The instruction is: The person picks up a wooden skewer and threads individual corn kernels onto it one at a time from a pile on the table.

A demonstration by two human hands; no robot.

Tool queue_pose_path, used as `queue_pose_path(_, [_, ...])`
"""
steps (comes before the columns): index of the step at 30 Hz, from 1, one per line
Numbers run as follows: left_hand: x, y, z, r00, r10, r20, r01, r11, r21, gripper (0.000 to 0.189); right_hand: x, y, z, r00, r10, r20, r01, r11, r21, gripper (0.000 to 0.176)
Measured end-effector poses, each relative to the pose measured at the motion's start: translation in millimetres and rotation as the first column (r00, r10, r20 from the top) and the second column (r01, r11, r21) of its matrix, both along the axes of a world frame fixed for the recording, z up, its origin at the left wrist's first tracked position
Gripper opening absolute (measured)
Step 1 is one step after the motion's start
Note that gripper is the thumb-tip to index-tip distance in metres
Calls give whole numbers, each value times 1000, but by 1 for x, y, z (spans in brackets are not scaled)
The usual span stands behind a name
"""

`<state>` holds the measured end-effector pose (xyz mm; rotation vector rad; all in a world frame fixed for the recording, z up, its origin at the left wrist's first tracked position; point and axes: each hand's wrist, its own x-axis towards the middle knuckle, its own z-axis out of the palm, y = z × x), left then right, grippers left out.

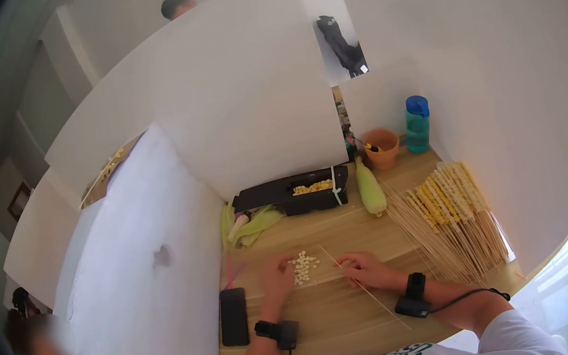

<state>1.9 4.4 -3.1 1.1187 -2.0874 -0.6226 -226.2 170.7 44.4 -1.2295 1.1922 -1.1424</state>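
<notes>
A small pile of pale corn kernels [304, 268] lies on the wooden table in front of me. At the pile's left edge is my left hand [278, 278], its fingers curled inward and close to the kernels; what is between them is too small to make out. My right hand [367, 271], to the right of the pile, pinches a thin wooden skewer [380, 303]. The skewer slants from its upper tip near the kernels down toward the table's front edge, and no kernels show on it.
Many skewers threaded with yellow and pale kernels [451, 199] lie at the right. Behind are a black box [268, 193] holding kernels, an ear of corn [371, 190], husks [258, 226], a clay pot [382, 150] and a blue bottle [418, 125]. A phone [233, 318] lies left. White partitions surround the table [323, 327]; a person sits beyond.
</notes>
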Motion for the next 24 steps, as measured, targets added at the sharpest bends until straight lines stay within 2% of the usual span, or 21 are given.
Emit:
queue_pose_path(1, [2,1,-2,1000,5,-4,-5,1000,2,22,0,-2,-7,999,-15,36,15,1000,5,27])
queue_pose_path(3, [4,10,7,989,-59,-132,72,993,95,17,2,-4,-12,997,-25,76,24,1000,16,27])
queue_pose_path(5, [6,12,10,986,-64,-151,85,987,137,16,2,-4,-7,998,-58,8,57,998,42,26])
queue_pose_path(9, [6,12,11,975,-62,-211,104,975,195,12,4,-12,-20,997,-70,14,69,995,70,26])
queue_pose_path(11, [8,6,9,978,-106,-179,135,979,154,11,8,-13,-16,992,-123,22,120,989,91,24])
queue_pose_path(13, [11,-2,11,981,-134,-140,164,957,240,12,10,-13,-12,985,-172,26,169,981,91,22])
queue_pose_path(15, [10,-14,10,964,-182,-194,229,939,255,14,12,-12,-16,981,-189,36,182,974,137,21])
queue_pose_path(17, [6,-22,10,930,-116,-348,251,894,372,16,15,-14,-15,982,-167,86,161,984,80,22])
queue_pose_path(18, [3,-22,10,933,-111,-341,248,887,389,16,18,-14,-18,981,-169,92,160,982,97,22])
queue_pose_path(20, [-5,-19,14,953,-96,-287,161,964,212,16,21,-13,-22,983,-177,44,177,984,7,19])
queue_pose_path(21, [-9,-16,16,955,-98,-281,165,961,223,16,21,-13,-23,982,-183,50,182,983,19,19])
queue_pose_path(23, [-16,-9,22,988,-126,-92,136,983,120,15,20,-13,-22,983,-172,60,172,985,15,17])
queue_pose_path(24, [-19,-7,23,988,-125,-86,136,982,129,15,19,-13,-19,983,-173,66,172,985,24,17])
